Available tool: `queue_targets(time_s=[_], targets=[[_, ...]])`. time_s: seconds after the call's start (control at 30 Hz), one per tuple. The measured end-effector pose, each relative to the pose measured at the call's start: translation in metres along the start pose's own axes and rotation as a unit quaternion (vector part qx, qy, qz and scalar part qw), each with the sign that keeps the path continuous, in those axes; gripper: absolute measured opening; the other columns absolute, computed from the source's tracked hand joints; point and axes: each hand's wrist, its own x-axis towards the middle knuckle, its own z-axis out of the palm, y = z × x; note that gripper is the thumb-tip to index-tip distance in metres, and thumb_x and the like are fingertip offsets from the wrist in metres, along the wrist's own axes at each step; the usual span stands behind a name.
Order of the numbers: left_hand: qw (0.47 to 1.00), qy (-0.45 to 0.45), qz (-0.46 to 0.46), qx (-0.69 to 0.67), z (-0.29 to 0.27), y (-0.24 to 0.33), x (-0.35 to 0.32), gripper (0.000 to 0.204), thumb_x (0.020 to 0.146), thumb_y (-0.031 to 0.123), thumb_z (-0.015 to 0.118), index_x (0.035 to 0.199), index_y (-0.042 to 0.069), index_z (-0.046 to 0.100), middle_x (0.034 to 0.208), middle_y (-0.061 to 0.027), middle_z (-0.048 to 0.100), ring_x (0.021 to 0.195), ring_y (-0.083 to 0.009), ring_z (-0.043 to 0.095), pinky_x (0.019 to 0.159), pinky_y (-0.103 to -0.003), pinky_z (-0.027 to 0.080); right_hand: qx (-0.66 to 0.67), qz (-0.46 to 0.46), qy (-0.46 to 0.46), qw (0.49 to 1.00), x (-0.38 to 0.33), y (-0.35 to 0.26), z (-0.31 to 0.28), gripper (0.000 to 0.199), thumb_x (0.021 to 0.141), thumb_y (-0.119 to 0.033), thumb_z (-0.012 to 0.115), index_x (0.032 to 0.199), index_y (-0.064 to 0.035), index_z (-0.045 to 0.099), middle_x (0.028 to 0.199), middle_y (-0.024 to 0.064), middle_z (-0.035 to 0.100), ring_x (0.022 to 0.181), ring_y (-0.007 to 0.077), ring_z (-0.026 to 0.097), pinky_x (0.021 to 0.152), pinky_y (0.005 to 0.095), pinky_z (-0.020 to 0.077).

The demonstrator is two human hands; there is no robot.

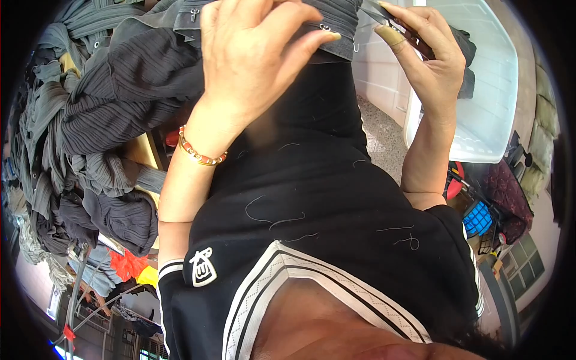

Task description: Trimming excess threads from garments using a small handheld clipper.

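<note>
A: Where is the garment point(327, 33) lying?

B: Up at the top of the view, its grey edge running left to right between both hands.

A: Which grip has it?

B: The left hand point(252, 54) pinches the edge by a small metal clasp point(324, 27), thumb against fingers. The right hand point(429, 57) sits just beside it, fingers curled round a dark tool point(414, 39) aimed at that edge.

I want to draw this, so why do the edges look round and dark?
Head view: the fisheye lens bends straight lines and leaves black corners; the white plastic bin glares bright, the grey ribbed garment and both hands stay sharp, and the chin at the bottom is blurred.
</note>
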Motion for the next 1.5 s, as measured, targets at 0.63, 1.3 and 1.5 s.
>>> queue_targets(time_s=[0.63, 1.3, 1.5], targets=[[0.931, 0.268, 0.108, -0.222, 0.086, -0.022, -0.003, 0.016, 0.075, 0.005, 0.076, 0.085, 0.008, 0.063, 0.091, -0.0052, 0.060, 0.089, -0.0254, 0.057, 0.078, -0.036, 0.040, 0.055, -0.075, -0.018, 0.996, -0.034, 0.044, 0.005, 0.034, 0.080, -0.003, 0.080, 0.114, -0.0041, 0.074, 0.091, -0.0013, 0.060, 0.074, 0.0038, 0.049, 0.060, 0.0168, 0.0371], [0.904, 0.246, 0.128, -0.324, 0.077, -0.012, 0.007, 0.012, 0.083, 0.005, 0.071, 0.089, 0.006, 0.061, 0.084, -0.0074, 0.060, 0.079, -0.0258, 0.057, 0.075, -0.035, 0.038, 0.090, -0.070, -0.072, 0.991, -0.033, 0.041, 0.009, 0.038, 0.078, -0.002, 0.081, 0.115, -0.0050, 0.074, 0.095, 0.0002, 0.061, 0.076, 0.0047, 0.052, 0.061, 0.0175, 0.0382], [0.908, 0.234, 0.118, -0.328, 0.075, -0.009, 0.010, 0.011, 0.084, 0.006, 0.070, 0.089, 0.006, 0.061, 0.082, -0.0069, 0.059, 0.077, -0.0256, 0.056, 0.074, -0.035, 0.037, 0.106, -0.060, -0.078, 0.989, -0.033, 0.044, 0.009, 0.037, 0.077, -0.001, 0.081, 0.114, -0.0036, 0.074, 0.093, 0.0005, 0.061, 0.077, 0.0052, 0.053, 0.061, 0.0183, 0.0384]])
